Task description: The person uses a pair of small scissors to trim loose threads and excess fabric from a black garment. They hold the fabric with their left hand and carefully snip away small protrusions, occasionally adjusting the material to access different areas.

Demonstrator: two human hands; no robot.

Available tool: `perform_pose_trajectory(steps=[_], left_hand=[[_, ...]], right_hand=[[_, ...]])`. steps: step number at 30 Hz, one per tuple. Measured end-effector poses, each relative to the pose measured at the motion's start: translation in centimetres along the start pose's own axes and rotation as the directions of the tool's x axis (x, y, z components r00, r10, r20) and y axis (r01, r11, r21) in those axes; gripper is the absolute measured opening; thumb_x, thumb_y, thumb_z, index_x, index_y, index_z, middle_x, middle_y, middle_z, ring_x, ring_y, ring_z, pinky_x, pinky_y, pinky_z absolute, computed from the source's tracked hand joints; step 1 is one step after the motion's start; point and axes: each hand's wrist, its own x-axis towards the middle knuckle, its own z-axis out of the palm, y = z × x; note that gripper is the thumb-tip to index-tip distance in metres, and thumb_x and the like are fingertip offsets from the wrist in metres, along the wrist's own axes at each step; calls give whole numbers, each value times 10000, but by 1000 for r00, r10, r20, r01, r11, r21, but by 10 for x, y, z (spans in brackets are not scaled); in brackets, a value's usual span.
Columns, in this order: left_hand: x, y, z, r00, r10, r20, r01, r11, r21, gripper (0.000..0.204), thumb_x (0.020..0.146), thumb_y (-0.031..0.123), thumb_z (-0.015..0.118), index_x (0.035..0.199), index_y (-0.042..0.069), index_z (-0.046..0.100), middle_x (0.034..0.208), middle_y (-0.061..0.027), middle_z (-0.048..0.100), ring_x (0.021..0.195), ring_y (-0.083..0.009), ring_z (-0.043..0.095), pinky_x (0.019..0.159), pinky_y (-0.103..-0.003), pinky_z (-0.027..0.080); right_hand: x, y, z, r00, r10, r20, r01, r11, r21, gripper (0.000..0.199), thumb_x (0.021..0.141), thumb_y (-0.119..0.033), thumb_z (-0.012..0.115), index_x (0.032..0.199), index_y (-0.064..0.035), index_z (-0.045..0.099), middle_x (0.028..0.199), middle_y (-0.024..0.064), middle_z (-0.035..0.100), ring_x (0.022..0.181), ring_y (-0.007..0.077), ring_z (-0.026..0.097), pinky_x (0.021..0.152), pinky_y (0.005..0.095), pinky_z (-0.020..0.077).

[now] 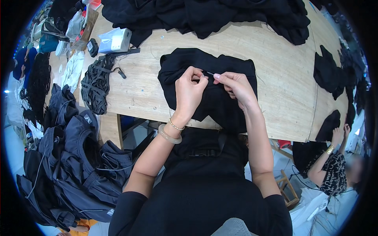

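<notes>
A black garment (185, 65) lies on the wooden table (275, 67) in front of me and hangs over its near edge. My left hand (189, 93) pinches the fabric near the garment's middle. My right hand (236, 88) is right beside it, holding a thin dark strip or cord (210, 73) that comes out of the fabric between the two hands. On my left wrist are a pale bangle and a thin gold bracelet.
A heap of black cloth (204, 15) covers the table's far side. A bundle of black straps (95, 84) and a white device (115, 40) lie at the left. Dark grey garments (75, 157) are piled low left. Another person (334, 165) works at the right.
</notes>
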Motion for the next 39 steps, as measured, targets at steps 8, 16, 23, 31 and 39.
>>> perform_pose_trajectory(steps=[8, 16, 23, 31, 39], left_hand=[[0, 3, -1, 1000, 9, 8, -9, 1000, 22, 102, 844, 23, 681, 884, -54, 628, 737, -75, 658, 615, -71, 598, 550, -245, 459], [0, 1, -2, 1000, 18, 22, -18, 1000, 20, 108, 846, 33, 686, 874, -45, 616, 719, -81, 661, 595, -71, 578, 547, -245, 453], [1, 1, -3, 999, 14, 36, -16, 999, 44, 116, 838, 31, 689, 867, -40, 602, 752, -107, 696, 572, -66, 563, 534, -244, 445], [-18, 33, -20, 992, 72, 108, -104, 939, 328, 94, 872, -9, 665, 856, -55, 584, 1011, -144, 745, 659, -120, 631, 607, -274, 487], [10, 35, -7, 750, 611, 255, -622, 520, 585, 164, 809, 71, 758, 963, 38, 712, 1055, -41, 637, 984, -246, 594, 798, -372, 479]], right_hand=[[6, -2, 4, 1000, -6, 7, 6, 1000, -4, 324, 887, -387, 770, 826, -69, 758, 558, -89, 427, 485, 10, 327, 457, 221, 198], [6, -7, 8, 999, -39, -4, 39, 999, -18, 331, 874, -373, 782, 858, -43, 782, 575, -60, 497, 524, 19, 386, 475, 220, 246], [10, -2, 12, 997, -70, -14, 70, 998, -3, 289, 899, -359, 759, 842, -75, 759, 578, -93, 443, 510, 6, 328, 472, 219, 199], [-3, -8, -21, 996, -90, 4, 88, 983, 163, 321, 938, -362, 707, 836, -58, 722, 557, -108, 363, 479, 0, 261, 455, 229, 149], [-9, 0, -48, 972, -201, -120, 232, 905, 357, 343, 1016, -361, 607, 936, -41, 703, 569, -90, 384, 468, 9, 279, 445, 208, 194]])
